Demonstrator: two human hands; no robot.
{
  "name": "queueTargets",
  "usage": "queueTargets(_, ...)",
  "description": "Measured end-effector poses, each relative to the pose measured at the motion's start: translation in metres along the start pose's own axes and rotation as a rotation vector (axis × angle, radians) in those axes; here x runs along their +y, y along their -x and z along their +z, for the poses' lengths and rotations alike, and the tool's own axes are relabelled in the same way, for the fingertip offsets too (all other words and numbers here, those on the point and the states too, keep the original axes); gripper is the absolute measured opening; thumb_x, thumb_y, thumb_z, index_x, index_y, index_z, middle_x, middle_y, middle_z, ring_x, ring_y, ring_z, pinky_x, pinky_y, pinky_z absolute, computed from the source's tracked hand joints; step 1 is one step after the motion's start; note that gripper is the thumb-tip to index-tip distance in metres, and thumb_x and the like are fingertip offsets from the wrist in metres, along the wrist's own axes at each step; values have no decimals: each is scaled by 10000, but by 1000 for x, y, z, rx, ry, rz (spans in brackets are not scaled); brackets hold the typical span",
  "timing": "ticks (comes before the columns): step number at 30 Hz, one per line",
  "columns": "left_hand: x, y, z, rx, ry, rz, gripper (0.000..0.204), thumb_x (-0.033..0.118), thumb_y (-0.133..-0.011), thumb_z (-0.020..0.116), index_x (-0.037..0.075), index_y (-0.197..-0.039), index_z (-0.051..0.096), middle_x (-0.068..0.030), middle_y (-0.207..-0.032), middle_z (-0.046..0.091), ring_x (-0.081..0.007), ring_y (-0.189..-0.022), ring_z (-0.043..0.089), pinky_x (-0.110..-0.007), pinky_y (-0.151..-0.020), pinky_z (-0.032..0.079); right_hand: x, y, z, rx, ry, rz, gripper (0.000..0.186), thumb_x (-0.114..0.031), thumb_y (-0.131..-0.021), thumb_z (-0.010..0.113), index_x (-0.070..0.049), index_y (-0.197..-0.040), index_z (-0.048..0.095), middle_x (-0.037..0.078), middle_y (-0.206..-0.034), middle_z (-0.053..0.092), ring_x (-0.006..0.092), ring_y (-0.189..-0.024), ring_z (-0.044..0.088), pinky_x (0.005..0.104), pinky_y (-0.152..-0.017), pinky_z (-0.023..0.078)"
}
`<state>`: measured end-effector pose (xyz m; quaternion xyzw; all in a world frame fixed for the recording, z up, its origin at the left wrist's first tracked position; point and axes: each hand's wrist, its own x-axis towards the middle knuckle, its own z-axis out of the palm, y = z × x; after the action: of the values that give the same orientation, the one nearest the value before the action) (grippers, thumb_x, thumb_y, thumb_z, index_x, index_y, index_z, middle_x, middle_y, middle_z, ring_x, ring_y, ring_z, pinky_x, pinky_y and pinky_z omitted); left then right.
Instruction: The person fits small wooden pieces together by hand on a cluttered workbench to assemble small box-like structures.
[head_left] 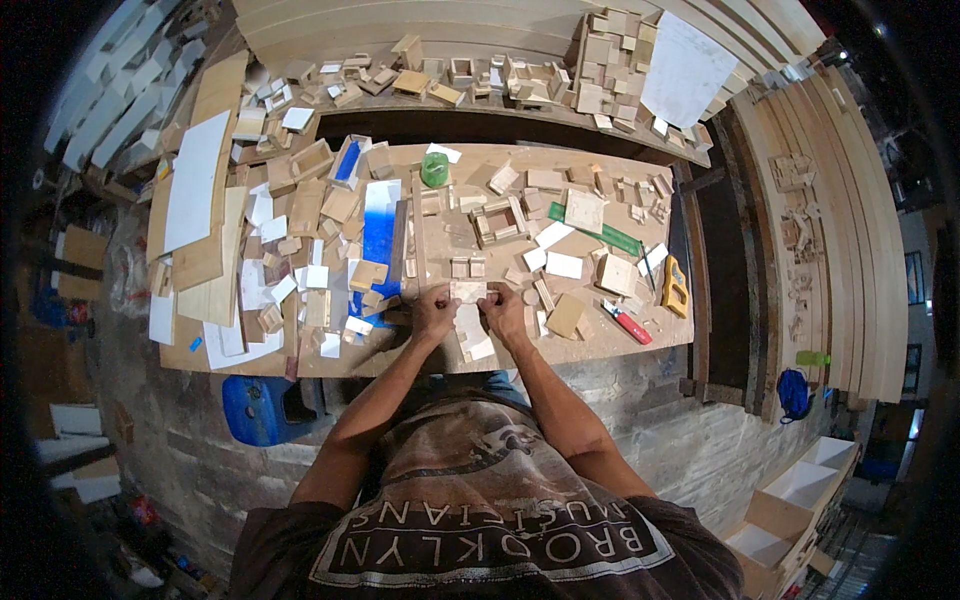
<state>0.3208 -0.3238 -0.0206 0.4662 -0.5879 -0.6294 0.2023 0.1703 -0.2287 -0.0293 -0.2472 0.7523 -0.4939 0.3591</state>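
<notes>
A small pale rectangular wooden piece (468,291) is gripped at its two ends, between my left hand (434,311) and my right hand (504,309), over the near middle of the workbench (600,357). The fingers of both hands are closed on it. Just beyond it sits a little wooden block assembly (467,267). Below the held piece, between my wrists, lies a pale strip (474,335). A flat wooden block (566,316) rests right of my right hand. To the left of my left hand is a small wooden box (368,275).
A red-handled cutter (627,322) and a yellow-handled tool (676,288) lie at the right edge. A green jar (435,169) stands at the back. Wood offcuts and white panels (198,180) crowd the left. A shelf of small wooden parts (430,85) runs behind. A blue plastic container (262,409) is below the bench.
</notes>
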Motion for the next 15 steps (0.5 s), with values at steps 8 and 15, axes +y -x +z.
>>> queueTargets(8,15,8,-12,-104,138,-41,326,124,-882,695,-26,-1161,617,-111,-948,671,-171,-778,677,-287,-564,594,-12,12,-13,-139,-49,-71,304,-38,-915,621,88,-1192,612,12,-768,605,99,-656,544,256,-589,459)
queueTargets(15,26,20,-5,-293,198,-133,245,118,-908,670,-27,-1094,604,-84,-924,666,-154,-763,665,-285,-562,595,-55,41,-42,-140,-169,19,298,-43,-915,617,24,-1203,652,37,-810,645,125,-747,578,259,-677,479)
